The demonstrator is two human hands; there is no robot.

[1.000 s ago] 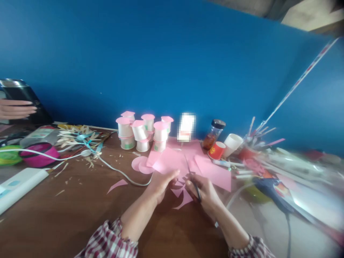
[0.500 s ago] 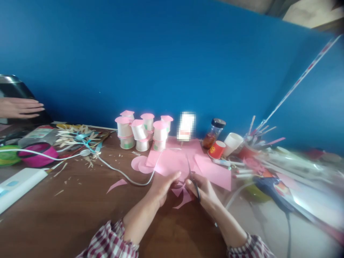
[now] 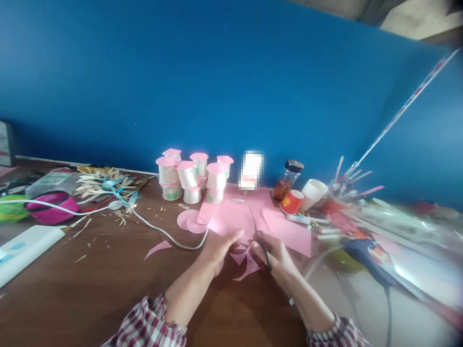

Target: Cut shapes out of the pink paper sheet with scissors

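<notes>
Head view: pink paper extends ahead of both hands.

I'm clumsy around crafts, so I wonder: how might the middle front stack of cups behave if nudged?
The stack of cups would probably topple readily: its upper cup leans. It's likely light, as it looks like thin paper.

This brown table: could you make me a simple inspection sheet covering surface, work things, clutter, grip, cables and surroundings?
Surface: brown table, scattered with pale scraps.
Job's things: pink paper, scissors, pink offcuts.
Clutter: stacked white cups with pink tops, red cup, dark-lidded jar; far right blurred.
Grip: left hand on pink paper; right hand holding scissors.
Cables: white cable curving close to the left hand; dark cord at right.
Surroundings: blue wall or partition behind.
</notes>
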